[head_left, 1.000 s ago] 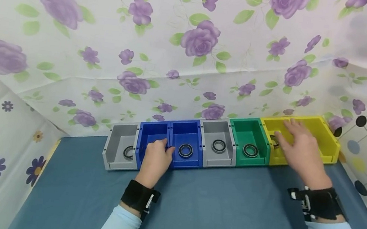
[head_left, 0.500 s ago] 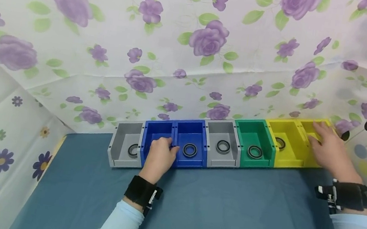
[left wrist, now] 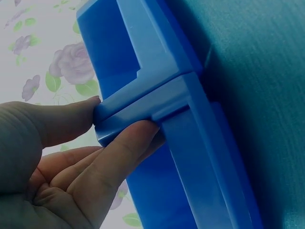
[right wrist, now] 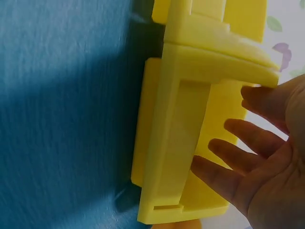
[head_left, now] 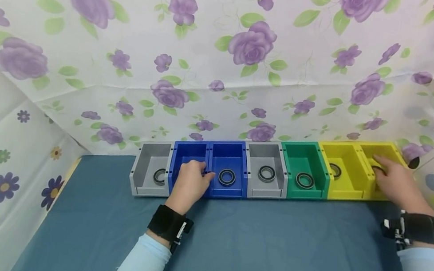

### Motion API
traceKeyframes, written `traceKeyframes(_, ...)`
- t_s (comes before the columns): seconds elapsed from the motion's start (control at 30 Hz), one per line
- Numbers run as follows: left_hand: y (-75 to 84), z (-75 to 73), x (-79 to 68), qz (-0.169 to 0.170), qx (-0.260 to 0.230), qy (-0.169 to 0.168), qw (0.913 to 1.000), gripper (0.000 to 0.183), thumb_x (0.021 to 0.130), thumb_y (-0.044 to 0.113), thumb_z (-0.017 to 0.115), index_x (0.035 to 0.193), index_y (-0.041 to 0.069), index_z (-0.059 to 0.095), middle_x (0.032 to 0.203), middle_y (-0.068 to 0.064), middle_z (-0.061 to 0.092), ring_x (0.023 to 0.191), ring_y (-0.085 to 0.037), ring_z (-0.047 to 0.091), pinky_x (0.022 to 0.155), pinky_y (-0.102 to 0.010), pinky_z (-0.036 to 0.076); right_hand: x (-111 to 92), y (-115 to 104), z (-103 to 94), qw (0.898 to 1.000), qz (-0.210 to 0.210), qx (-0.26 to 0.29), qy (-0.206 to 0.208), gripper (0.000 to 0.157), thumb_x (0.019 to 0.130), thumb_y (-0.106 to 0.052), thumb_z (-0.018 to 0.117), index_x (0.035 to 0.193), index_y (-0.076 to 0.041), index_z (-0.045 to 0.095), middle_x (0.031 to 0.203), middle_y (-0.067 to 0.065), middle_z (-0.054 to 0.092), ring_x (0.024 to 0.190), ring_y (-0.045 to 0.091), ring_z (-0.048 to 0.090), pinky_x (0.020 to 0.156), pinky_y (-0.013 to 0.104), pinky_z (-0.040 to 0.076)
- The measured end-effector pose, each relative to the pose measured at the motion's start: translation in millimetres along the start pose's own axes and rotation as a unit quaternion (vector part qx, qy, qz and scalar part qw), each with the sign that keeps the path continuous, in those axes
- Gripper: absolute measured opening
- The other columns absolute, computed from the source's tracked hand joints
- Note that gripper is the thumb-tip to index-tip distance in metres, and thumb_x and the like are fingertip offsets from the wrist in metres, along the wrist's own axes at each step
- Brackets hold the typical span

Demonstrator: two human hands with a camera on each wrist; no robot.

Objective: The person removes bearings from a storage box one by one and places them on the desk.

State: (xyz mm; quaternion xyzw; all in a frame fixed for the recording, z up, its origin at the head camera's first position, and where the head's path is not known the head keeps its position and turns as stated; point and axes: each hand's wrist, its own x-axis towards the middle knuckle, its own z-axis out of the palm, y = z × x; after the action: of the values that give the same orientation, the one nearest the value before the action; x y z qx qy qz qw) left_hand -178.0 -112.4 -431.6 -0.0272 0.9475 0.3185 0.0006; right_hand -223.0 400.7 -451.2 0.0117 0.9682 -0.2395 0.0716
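Note:
My left hand (head_left: 189,181) reaches over the left blue bin (head_left: 190,150). In the left wrist view, its thumb and fingers pinch the meeting walls of that bin and the right blue bin (head_left: 227,151). The left blue bin's floor is mostly hidden by the hand. At the far right end, my right hand (head_left: 400,185) reaches into the right yellow bin (head_left: 377,151). A dark-rimmed ring bearing (head_left: 378,168) shows right at its fingertips in the head view. Its fingers (right wrist: 217,174) are spread and loosely bent inside the bin in the right wrist view.
Other bearings lie singly in the left grey bin (head_left: 145,163), the right blue bin, the middle grey bin (head_left: 263,152), the green bin (head_left: 299,156) and the left yellow bin (head_left: 344,161). The joined row stands on a blue cloth (head_left: 268,248) against a flowered sheet (head_left: 193,61).
My right hand has moved right, from over the left yellow bin into the right one, and a bearing now shows at its fingertips. My left hand keeps its place at the blue bins.

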Motion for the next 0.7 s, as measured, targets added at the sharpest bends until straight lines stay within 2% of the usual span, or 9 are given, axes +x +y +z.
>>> traceKeyframes(0.1,-1.3,-1.2,0.3,0.002,0.001,0.005,1.0,0.039,0.088,0.027,0.065,0.119,0.004,0.064,0.115,-0.014,0.066,0.084,-0.015,0.066,0.064,-0.029,0.055,4.4,1.8,-2.5,1.0,-0.004,-0.007,-0.006,0.074,0.094,-0.057,0.033,0.149,-0.009,0.019,0.135,0.031,0.04,0.098,0.04,0.044,0.07,0.045,0.04)
traceKeyframes(0.27,-4.9,-5.0,0.0,0.002,0.006,0.015,0.9999,0.041,0.088,0.027,0.066,0.12,0.002,0.063,0.117,-0.015,0.065,0.085,-0.014,0.067,0.066,-0.03,0.055,15.7,-1.4,-7.5,0.999,-0.014,-0.024,-0.025,0.077,0.092,-0.058,0.042,0.148,-0.008,0.025,0.136,0.033,0.04,0.099,0.041,0.043,0.075,0.053,0.038)
traceKeyframes(0.4,-6.5,-6.8,0.5,0.003,0.004,0.015,0.9999,0.038,0.088,0.027,0.066,0.117,0.002,0.065,0.106,-0.013,0.069,0.076,-0.013,0.065,0.06,-0.027,0.052,24.7,-2.1,-8.7,0.998,-0.013,-0.031,-0.046,0.069,0.09,-0.034,0.056,0.148,-0.009,0.026,0.132,0.03,0.044,0.099,0.04,0.042,0.074,0.052,0.037)
traceKeyframes(0.5,-6.0,-7.0,1.6,0.008,-0.003,0.005,0.9999,0.035,0.088,0.027,0.065,0.111,0.001,0.067,0.093,-0.011,0.068,0.065,-0.013,0.06,0.052,-0.024,0.045,29.8,1.6,-9.6,0.997,-0.014,-0.04,-0.058,0.074,0.083,-0.018,0.061,0.148,-0.009,0.026,0.129,0.03,0.047,0.097,0.039,0.043,0.072,0.049,0.038)
traceKeyframes(0.57,-5.1,-6.8,2.2,0.01,-0.005,0.002,0.9999,0.035,0.088,0.027,0.065,0.111,0.001,0.067,0.095,-0.012,0.068,0.064,-0.011,0.059,0.05,-0.022,0.043,32.4,4.3,-10.5,0.997,-0.019,-0.048,-0.063,0.077,0.08,-0.015,0.062,0.148,-0.009,0.026,0.128,0.03,0.048,0.096,0.038,0.045,0.07,0.047,0.039)
traceKeyframes(0.6,-4.3,-6.9,2.6,0.009,-0.007,-0.003,0.9999,0.034,0.089,0.028,0.065,0.11,0.001,0.068,0.091,-0.013,0.068,0.062,-0.012,0.059,0.049,-0.023,0.043,33.0,5.0,-11.2,0.996,-0.022,-0.05,-0.065,0.078,0.079,-0.014,0.063,0.148,-0.009,0.026,0.128,0.031,0.048,0.095,0.038,0.046,0.069,0.046,0.039)
traceKeyframes(0.7,-2.6,-6.2,3.8,0.007,-0.007,-0.006,0.9999,0.035,0.088,0.027,0.065,0.112,0.001,0.067,0.099,-0.015,0.069,0.068,-0.012,0.063,0.052,-0.022,0.046,33.7,5.1,-13.5,0.995,-0.029,-0.054,-0.074,0.08,0.077,-0.012,0.065,0.147,-0.009,0.027,0.127,0.033,0.048,0.093,0.037,0.048,0.067,0.042,0.041)
